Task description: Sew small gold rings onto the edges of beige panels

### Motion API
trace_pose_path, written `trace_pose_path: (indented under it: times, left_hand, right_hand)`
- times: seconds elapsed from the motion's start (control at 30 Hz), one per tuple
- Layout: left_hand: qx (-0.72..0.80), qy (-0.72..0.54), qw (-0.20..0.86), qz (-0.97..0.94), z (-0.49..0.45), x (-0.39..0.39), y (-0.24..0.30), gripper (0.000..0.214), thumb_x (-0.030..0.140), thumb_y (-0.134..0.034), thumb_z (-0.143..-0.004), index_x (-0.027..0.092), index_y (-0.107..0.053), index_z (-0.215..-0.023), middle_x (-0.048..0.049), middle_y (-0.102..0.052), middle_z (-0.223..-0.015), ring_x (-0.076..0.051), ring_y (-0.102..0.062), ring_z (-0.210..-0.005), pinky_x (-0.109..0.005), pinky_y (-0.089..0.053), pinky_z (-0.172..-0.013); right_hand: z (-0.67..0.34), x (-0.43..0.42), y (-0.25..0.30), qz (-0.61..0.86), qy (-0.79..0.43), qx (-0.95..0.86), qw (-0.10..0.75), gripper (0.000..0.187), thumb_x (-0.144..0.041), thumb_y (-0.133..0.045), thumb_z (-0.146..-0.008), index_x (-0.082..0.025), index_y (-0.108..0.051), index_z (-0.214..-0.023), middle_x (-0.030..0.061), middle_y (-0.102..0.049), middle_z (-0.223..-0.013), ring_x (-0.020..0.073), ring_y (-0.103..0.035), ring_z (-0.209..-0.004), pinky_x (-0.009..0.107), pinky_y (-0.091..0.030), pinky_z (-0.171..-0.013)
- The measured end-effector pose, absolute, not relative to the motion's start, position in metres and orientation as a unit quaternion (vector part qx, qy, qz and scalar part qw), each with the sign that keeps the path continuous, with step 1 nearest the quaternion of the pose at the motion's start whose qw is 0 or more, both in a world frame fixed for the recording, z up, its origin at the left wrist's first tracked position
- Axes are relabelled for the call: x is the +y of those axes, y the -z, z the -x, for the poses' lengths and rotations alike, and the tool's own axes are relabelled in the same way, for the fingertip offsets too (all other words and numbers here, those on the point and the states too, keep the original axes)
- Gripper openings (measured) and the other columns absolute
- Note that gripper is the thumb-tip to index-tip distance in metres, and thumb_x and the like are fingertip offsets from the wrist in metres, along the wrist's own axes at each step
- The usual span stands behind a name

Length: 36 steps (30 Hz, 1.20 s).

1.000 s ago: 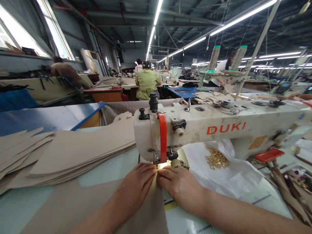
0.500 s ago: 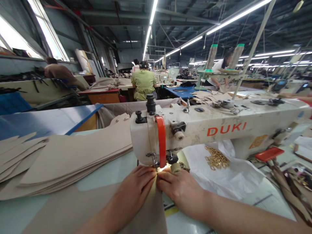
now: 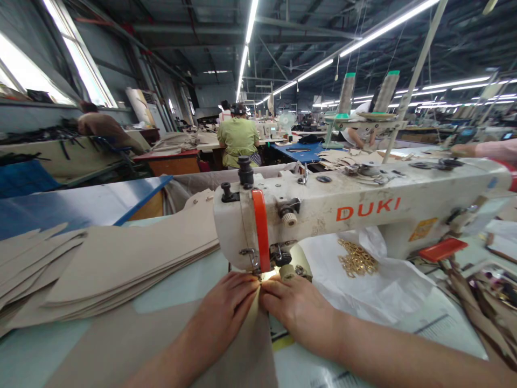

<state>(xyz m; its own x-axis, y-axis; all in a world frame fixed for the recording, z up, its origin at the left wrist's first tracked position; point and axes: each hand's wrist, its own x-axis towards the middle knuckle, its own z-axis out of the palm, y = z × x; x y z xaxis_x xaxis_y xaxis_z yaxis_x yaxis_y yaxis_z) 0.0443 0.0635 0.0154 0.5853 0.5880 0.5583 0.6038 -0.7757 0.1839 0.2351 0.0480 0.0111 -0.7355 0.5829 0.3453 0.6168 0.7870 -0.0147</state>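
Pink sleeve (image 3: 498,151) edges in; our left hand (image 3: 220,307) and right hand (image 3: 301,310) pinch cloth (image 3: 246,353) at machine (image 3: 311,215), likely steadying it.

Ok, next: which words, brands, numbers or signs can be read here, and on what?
"DUKI": red letters on the sewing machine.
Orange sticker on the same machine: too blurred to read.
Ruler-like markings on the tabletop: any numbers are too small to read.

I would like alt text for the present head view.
A person's left hand and right hand nearly meet at the edge of a flat beige sheet, at a white metal sewing machine. Stacked beige pieces lie left; gold-coloured metal links lie right, on white sheeting.
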Motion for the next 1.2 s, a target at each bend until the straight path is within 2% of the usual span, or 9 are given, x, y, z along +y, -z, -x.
trace_pose_path:
  times: [0.27, 0.4, 0.6, 0.77, 0.97, 1.2]
  left_hand:
    - [-0.343, 0.267, 0.047, 0.899, -0.038, 0.051, -0.010, 0.030, 0.015, -0.039, -0.091, 0.016, -0.062, -0.109, -0.0072, -0.069, -0.107, -0.019, -0.061, -0.104, -0.036, -0.051, -0.094]
    - [-0.350, 0.222, 0.070, 0.907, -0.034, 0.046, -0.003, 0.033, 0.014, -0.038, -0.091, 0.015, -0.058, -0.118, -0.0092, -0.065, -0.119, -0.018, -0.058, -0.113, -0.034, -0.048, -0.099]
    - [-0.324, 0.191, 0.100, 0.921, -0.035, 0.044, -0.004, 0.035, 0.014, -0.034, -0.090, 0.009, -0.057, -0.117, -0.0127, -0.064, -0.119, -0.021, -0.055, -0.117, -0.034, -0.046, -0.100]
    - [-0.327, 0.148, 0.117, 0.926, -0.037, 0.044, -0.006, 0.039, 0.009, -0.031, -0.088, 0.007, -0.057, -0.116, -0.0140, -0.063, -0.121, -0.021, -0.053, -0.119, -0.035, -0.044, -0.102]
    - [-0.364, 0.109, 0.117, 0.917, -0.035, 0.045, -0.001, 0.044, 0.006, -0.030, -0.086, 0.010, -0.056, -0.121, -0.0105, -0.060, -0.127, -0.019, -0.050, -0.122, -0.034, -0.044, -0.102]
    - [-0.364, 0.112, 0.113, 0.918, -0.036, 0.048, -0.004, 0.047, 0.004, -0.031, -0.082, 0.010, -0.059, -0.118, -0.0110, -0.060, -0.126, -0.021, -0.052, -0.121, -0.035, -0.043, -0.103]
  right_hand:
    - [-0.237, 0.045, -0.010, 0.306, 0.052, -0.931, 0.194, 0.010, -0.018, -0.056, -0.089, -0.013, -0.061, -0.097, 0.0066, -0.066, -0.103, 0.0190, -0.056, -0.097, 0.032, -0.044, -0.084]
    - [-0.239, 0.042, -0.010, 0.270, 0.064, -0.940, 0.199, 0.009, -0.017, -0.055, -0.090, -0.012, -0.061, -0.095, 0.0063, -0.066, -0.105, 0.0185, -0.056, -0.099, 0.031, -0.043, -0.089]
    - [-0.239, 0.043, -0.015, 0.268, 0.055, -0.948, 0.161, 0.008, -0.018, -0.055, -0.090, -0.012, -0.061, -0.091, 0.0048, -0.066, -0.099, 0.0181, -0.057, -0.096, 0.029, -0.043, -0.086]
    - [-0.238, 0.045, -0.014, 0.261, 0.059, -0.950, 0.162, 0.010, -0.018, -0.054, -0.091, -0.012, -0.060, -0.089, 0.0063, -0.065, -0.099, 0.0189, -0.057, -0.096, 0.030, -0.043, -0.087]
    - [-0.235, 0.047, -0.007, 0.263, 0.061, -0.948, 0.172, 0.009, -0.018, -0.055, -0.090, -0.011, -0.060, -0.089, 0.0063, -0.065, -0.094, 0.0185, -0.057, -0.091, 0.031, -0.045, -0.084]
    - [-0.234, 0.050, -0.010, 0.268, 0.065, -0.946, 0.171, 0.008, -0.016, -0.056, -0.089, -0.010, -0.062, -0.088, 0.0075, -0.066, -0.099, 0.0183, -0.057, -0.094, 0.029, -0.045, -0.088]
